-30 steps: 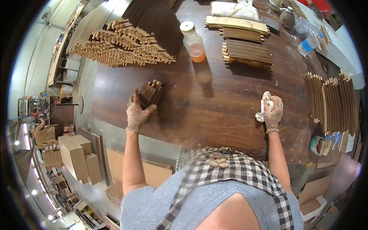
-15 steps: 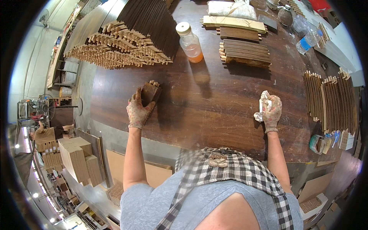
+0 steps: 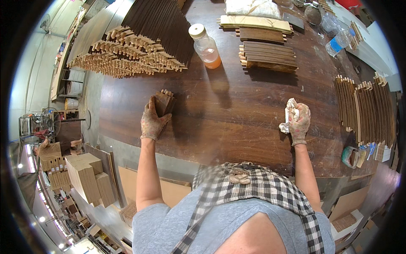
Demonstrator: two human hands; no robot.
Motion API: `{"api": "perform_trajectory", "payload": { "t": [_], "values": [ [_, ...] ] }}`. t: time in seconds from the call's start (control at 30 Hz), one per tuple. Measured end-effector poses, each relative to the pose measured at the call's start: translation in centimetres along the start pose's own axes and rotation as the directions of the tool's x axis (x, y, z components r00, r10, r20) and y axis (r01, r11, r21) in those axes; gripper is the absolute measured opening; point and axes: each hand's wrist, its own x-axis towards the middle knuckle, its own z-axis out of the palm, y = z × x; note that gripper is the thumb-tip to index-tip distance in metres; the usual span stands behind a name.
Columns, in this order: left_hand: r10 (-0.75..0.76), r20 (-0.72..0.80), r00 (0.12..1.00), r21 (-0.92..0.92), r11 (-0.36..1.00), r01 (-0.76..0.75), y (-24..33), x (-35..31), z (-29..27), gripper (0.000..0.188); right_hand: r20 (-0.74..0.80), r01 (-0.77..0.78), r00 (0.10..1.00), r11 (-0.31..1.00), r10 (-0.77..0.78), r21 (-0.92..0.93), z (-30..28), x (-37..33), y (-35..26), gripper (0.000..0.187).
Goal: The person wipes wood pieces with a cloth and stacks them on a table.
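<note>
By the gloved left grip [image 3: 154, 122], a small bundle of dark slats [image 3: 165, 104] is held, with the thumb pressed to one side and the fingers wrapped along the other. The bundle is slanted at the left part of the desk [image 3: 249, 135]; whether its full weight is carried there cannot be told. As the slats appear unbound, one could be slipped out of line if the thumb's pressure were eased. By the right grip [image 3: 300, 120], well apart, a crumpled white cloth [image 3: 289, 115] is clenched in curled fingers; smears could be spread if it is soiled, which cannot be judged. Beyond the bundle, pegs on a large slat stack [image 3: 127, 57] are faced this way and could be chipped by a knock. The lidded bottle of orange liquid [image 3: 206, 50] could be tipped by a wide sweep, and nearby wood stained.
</note>
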Motion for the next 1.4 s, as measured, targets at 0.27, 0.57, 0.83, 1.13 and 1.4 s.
{"api": "perform_trajectory", "payload": {
  "t": [0.27,0.57,0.83,1.13,1.4],
  "values": [
    [-0.154,0.103,0.983,0.092,0.985,0.144,1.3,0.3,-0.4,0.116,-0.004,0.007,1.0,1.0,-0.007,-0.01,-0.1,0.6,-0.2,0.028],
    [-0.211,0.071,0.975,0.149,0.969,0.199,0.9,0.2,0.0,0.117,-0.038,0.002,0.999,1.0,-0.003,-0.012,0.1,0.6,-0.9,0.025],
    [-0.22,0.054,0.974,0.102,0.971,0.214,0.9,-0.3,-0.3,0.117,-0.035,0.041,0.999,0.999,-0.042,-0.014,0.4,0.4,-0.3,0.023],
    [0.329,-0.362,0.873,-0.418,0.779,-0.467,11.5,-0.5,3.1,0.064,0.011,-0.005,1.0,1.0,0.005,0.004,-0.7,0.8,-1.2,0.032],
    [0.564,-0.346,0.75,-0.199,0.737,-0.646,26.5,4.9,9.4,0.094,-0.011,0.009,1.0,1.0,-0.009,0.022,0.3,1.0,-1.0,0.032]
  ]
}}
